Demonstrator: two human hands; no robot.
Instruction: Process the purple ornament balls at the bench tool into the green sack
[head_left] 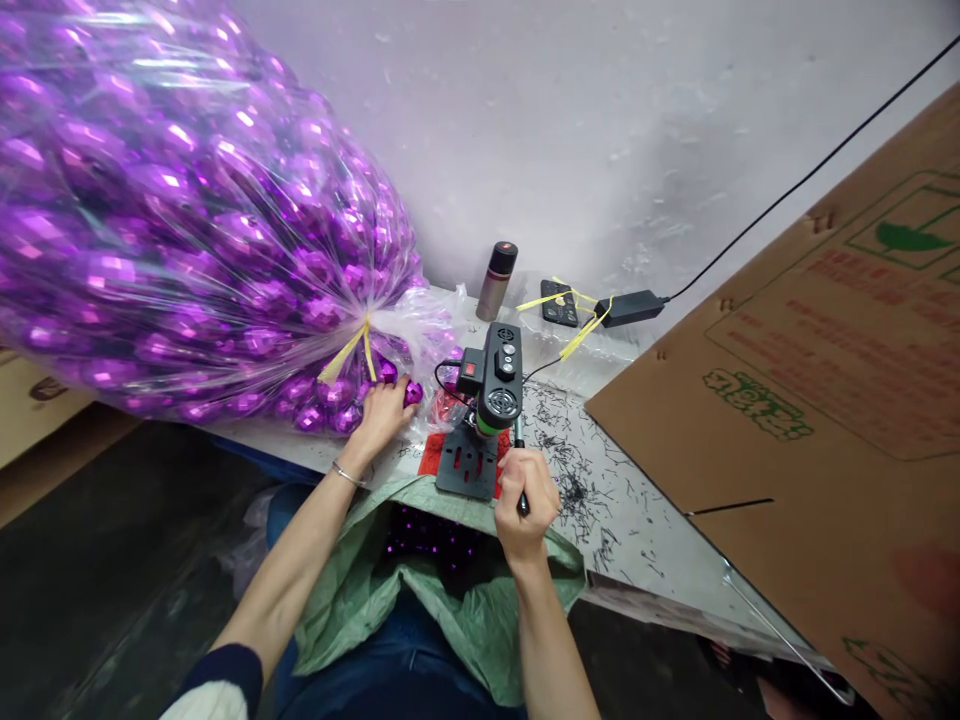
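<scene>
At the neck of a big clear bag, my left hand point(384, 412) is closed, with a shiny purple faceted ball point(412, 392) at its thumb and index fingertips. More purple balls point(345, 390) lie right beside these fingers, against the bag. My right hand point(527, 495) is wrapped round the black handle point(523, 503) of a lever. That lever belongs to a small black machine point(501, 375) with round vents and buttons on top, standing on a slotted base plate point(465, 465). Below the plate, a green woven sack point(352, 560) hangs open in my lap, with purple balls in its dark inside.
The clear bag of purple balls point(225, 200), tied with yellow ribbon point(349, 352), fills the left. Behind the machine stand a spray can point(496, 280) and a black power adapter point(631, 307). Black scraps point(574, 490) litter the white table. A cardboard box point(787, 400) leans at right.
</scene>
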